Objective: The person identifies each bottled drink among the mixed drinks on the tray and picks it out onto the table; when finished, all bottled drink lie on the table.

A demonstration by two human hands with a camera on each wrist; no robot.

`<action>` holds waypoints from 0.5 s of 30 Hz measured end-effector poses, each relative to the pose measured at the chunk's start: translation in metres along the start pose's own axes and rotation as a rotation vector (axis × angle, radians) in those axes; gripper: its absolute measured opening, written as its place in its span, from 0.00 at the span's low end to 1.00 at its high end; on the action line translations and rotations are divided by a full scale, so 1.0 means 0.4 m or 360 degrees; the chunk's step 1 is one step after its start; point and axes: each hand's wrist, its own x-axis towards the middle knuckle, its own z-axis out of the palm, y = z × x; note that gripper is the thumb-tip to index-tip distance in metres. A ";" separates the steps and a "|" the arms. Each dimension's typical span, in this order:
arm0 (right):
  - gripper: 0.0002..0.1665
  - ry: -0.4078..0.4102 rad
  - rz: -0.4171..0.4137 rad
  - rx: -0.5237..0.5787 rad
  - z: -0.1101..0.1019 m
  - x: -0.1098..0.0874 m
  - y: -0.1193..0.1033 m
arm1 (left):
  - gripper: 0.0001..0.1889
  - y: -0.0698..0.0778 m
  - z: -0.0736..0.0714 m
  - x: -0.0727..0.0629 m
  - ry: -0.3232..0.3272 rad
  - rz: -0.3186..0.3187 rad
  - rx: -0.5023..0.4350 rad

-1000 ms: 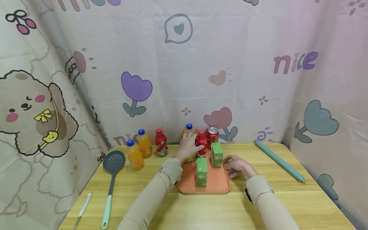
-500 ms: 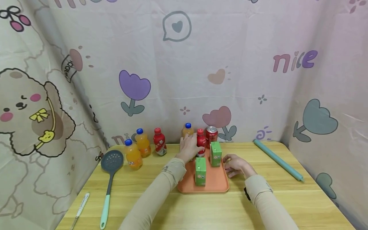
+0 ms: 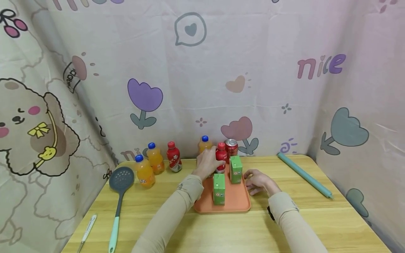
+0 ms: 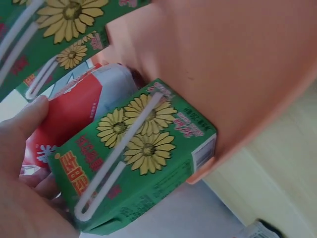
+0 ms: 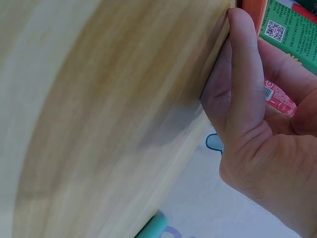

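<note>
At the back of the orange tray [image 3: 232,202], my left hand [image 3: 207,162] grips a red bottle [image 3: 221,154] with a red cap. In the left wrist view, my thumb lies along that bottle [image 4: 74,111], and a green drink carton [image 4: 133,158] with a straw stands right beside my fingers. Two more green cartons stand on the tray, one at the front [image 3: 219,189] and one at the right [image 3: 236,170]. My right hand [image 3: 257,182] rests by the tray's right edge, its fingers touching the rim and holding no carton.
Behind my left hand are an orange drink bottle [image 3: 205,143] and a red can [image 3: 232,147]. Two orange bottles [image 3: 145,172] and a red bottle [image 3: 174,157] stand left. A slotted turner [image 3: 118,196] and a thin white-handled tool [image 3: 87,230] lie farther left. A teal rod [image 3: 305,175] lies right.
My left hand has moved slightly right, closer round the red bottle. The right hand stays by the tray's edge. The head view has shifted a little.
</note>
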 end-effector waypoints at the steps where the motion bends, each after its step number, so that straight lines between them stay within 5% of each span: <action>1: 0.25 0.0000 -0.0003 -0.0005 0.001 0.000 -0.001 | 0.36 0.001 -0.004 -0.001 0.0001 0.0007 -0.0051; 15: 0.24 -0.0023 -0.0003 0.0000 0.001 -0.001 0.001 | 0.37 0.027 -0.096 -0.006 0.0098 0.0164 -0.0959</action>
